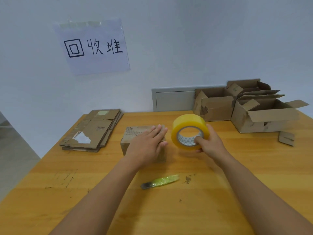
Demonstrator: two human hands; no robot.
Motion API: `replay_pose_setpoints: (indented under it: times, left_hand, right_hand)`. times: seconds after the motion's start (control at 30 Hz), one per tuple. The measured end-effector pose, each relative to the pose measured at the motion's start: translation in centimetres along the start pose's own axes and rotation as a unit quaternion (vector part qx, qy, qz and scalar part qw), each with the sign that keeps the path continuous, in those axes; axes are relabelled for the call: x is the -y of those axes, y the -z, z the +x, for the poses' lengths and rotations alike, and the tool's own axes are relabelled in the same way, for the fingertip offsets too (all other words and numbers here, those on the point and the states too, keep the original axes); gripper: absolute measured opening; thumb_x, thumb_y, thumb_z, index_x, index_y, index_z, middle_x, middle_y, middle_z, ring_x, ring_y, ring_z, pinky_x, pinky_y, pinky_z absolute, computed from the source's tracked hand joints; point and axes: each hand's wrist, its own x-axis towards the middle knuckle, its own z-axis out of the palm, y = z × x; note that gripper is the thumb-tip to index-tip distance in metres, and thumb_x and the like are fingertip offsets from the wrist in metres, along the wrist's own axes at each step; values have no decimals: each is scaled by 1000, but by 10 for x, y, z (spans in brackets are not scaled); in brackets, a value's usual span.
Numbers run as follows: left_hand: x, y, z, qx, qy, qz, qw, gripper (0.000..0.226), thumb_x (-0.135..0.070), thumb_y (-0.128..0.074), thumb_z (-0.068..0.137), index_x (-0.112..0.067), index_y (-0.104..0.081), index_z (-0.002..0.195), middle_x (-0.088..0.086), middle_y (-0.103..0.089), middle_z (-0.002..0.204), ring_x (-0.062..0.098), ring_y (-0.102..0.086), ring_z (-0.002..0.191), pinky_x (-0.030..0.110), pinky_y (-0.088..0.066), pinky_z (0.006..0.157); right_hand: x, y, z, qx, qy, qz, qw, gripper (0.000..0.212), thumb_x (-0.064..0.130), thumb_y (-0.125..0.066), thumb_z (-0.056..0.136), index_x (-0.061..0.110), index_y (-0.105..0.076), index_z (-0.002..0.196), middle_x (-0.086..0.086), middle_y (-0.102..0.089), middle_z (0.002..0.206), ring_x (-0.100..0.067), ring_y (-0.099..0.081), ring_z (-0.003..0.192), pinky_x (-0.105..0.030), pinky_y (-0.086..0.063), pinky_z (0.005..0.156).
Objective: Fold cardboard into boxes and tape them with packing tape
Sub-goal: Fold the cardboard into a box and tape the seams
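Head view: tape roll (189,131) gripped in right hand (211,143).

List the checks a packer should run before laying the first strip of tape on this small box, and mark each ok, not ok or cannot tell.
1. Flaps held shut: left hand presses flat on the small box. Ok.
2. Tape in hand: right hand grips the yellow tape roll, thumb in its core. Ok.
3. Free tape end found: none visible. Cannot tell.
4. Cutter in reach: green-handled knife lies on the table, near the forearms. Ok.
5. Tape on the seam: roll is held beside the box. Not ok.
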Motion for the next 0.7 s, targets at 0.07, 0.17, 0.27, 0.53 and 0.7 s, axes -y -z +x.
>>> replay_pose_setpoints:
  times: [0.07, 0.17, 0.27, 0.53, 0.7]
  left_hand:
    - [-1, 1, -1, 0, 2, -11, 1000, 55, -54, -18, 104, -41, -10, 157, -13, -6, 165, 8, -5, 152, 33, -17, 120]
    - [-2, 2, -1, -1, 6, -19, 1000, 52, -52, -20, 105, -41, -16, 156, -14, -9, 165, 8, -7, 152, 33, -18, 120]
    - [-1, 0, -2, -12, 3, -13, 1000, 52, -50, -22, 106, -38, -21, 156, -14, -12, 164, 7, -9, 151, 30, -14, 120]
    - [0, -6, -1, -29, -11, -11, 999, 60, -53, -13, 100, -34, -29, 155, -18, -18, 162, 6, -10, 151, 30, -7, 121]
    - [3, -5, 1, -24, -4, -19, 1000, 55, -53, -18, 104, -36, -29, 154, -22, -19, 161, 4, -14, 150, 31, -19, 119]
  right_hand:
    - [1, 13, -1, -10, 25, -76, 997, 39, 10, -60, 91, 29, -50, 124, -3, -59, 101, -23, -61, 90, -38, -58, 64]
    - [0, 34, -2, -40, 60, -227, 971, 65, 15, -63, 91, 31, -36, 147, -4, -59, 122, -30, -56, 108, -40, -49, 81]
    - [-6, 50, -7, -62, 67, -350, 932, 80, 18, -65, 90, 33, -22, 156, -8, -53, 136, -32, -52, 118, -41, -47, 84]
    - [-28, 49, -22, -106, -22, -173, 979, 68, 22, -69, 89, 28, -37, 149, -6, -59, 131, -30, -56, 111, -41, -49, 87]
    - [-36, 46, -26, -86, -53, -182, 978, 32, 32, -70, 89, 21, -55, 114, -5, -62, 107, -24, -55, 91, -39, -48, 77]
